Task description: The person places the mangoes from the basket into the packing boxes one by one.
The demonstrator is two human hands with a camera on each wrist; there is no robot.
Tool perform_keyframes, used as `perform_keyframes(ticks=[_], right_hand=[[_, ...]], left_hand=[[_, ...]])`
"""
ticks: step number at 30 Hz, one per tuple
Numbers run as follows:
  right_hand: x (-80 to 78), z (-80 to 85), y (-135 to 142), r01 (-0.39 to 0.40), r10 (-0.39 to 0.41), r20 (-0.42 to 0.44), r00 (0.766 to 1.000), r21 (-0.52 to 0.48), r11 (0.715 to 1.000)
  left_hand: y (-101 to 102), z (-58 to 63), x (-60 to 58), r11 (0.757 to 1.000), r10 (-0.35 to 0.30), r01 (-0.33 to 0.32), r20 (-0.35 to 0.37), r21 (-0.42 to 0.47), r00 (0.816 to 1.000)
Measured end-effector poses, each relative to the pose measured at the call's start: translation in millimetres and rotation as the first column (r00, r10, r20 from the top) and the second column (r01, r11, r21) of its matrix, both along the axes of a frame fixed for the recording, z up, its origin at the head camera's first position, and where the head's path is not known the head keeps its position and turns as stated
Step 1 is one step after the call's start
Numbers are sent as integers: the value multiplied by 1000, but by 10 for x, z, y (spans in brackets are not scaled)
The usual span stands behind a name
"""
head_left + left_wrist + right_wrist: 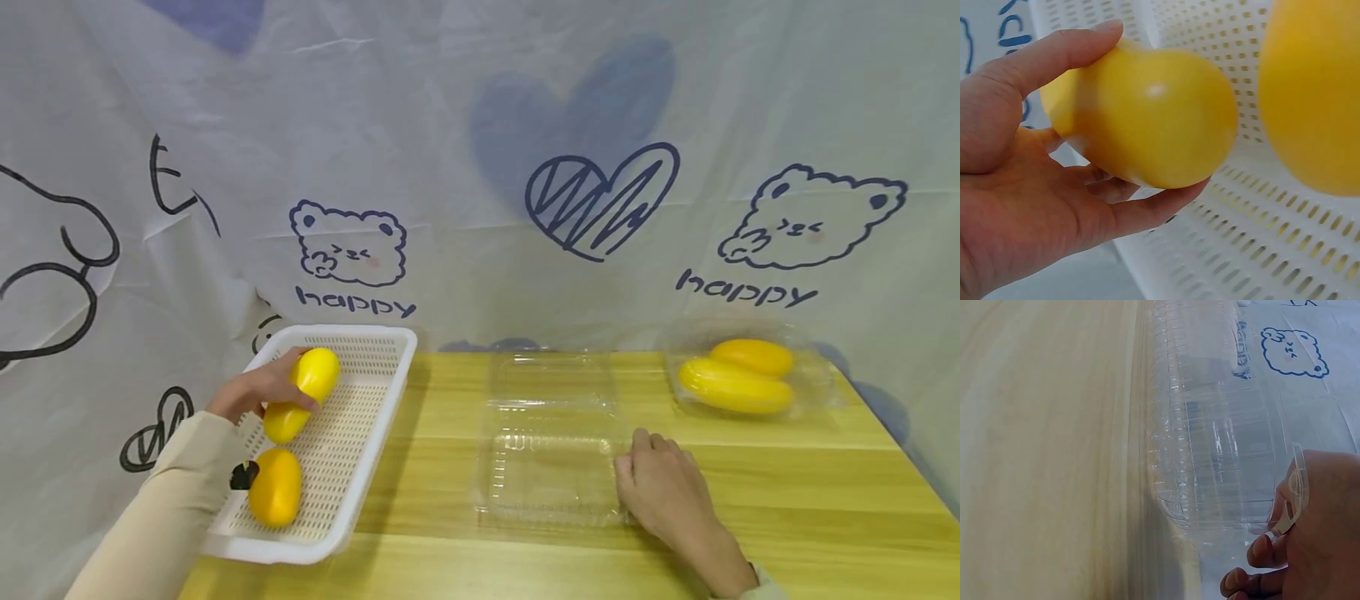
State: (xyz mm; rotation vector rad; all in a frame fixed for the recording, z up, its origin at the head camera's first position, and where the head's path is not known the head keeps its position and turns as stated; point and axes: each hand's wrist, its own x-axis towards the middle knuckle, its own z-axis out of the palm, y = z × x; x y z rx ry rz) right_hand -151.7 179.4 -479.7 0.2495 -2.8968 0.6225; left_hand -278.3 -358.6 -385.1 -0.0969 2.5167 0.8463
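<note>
My left hand is inside the white basket, gripping a smooth yellow fruit with a narrowed middle. In the left wrist view the thumb lies over that fruit and the fingers curl beneath it. A mango-like orange-yellow fruit rests in the basket, nearer to me. My right hand pinches the right edge of a clear plastic clamshell box. This box stands with its lid raised at the back. In the right wrist view the fingertips hold its rim.
Another clear box at the back right holds a long yellow fruit and an orange-yellow one. Everything stands on a wood-grain table. A printed cloth hangs behind it and along the left.
</note>
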Motion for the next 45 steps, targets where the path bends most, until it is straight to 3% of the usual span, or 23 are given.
perform_keyframes(ticks=[5,9,16,25,30,36,40,45], right_hand=[[-6,-3,-5,0,0,6,1000,10,1000],[-9,-16,-5,1,-1,14,1000,15,1000],[-19,-21,-6,8,-8,19,1000,14,1000],[1,-46,-31,20,-21,37,999,12,1000],[47,-58,-34,27,-27,44,999,4,1000],[52,-43,-36,38,-38,54,998,6,999],[41,-44,-21,38,-38,48,998,12,999],[-1,-25,-18,31,-31,3,1000,18,999]], left_hand=[[-20,76,78,999,-14,18,-94,44,995],[-36,187,168,995,-57,70,-170,68,984],[32,314,279,975,-76,123,-241,187,967],[176,399,461,963,-79,174,-401,207,913],[327,417,635,961,-30,152,-460,232,888],[559,437,825,959,73,75,-497,272,865],[670,437,893,957,123,37,-520,286,846],[722,498,925,926,208,4,-520,377,828]])
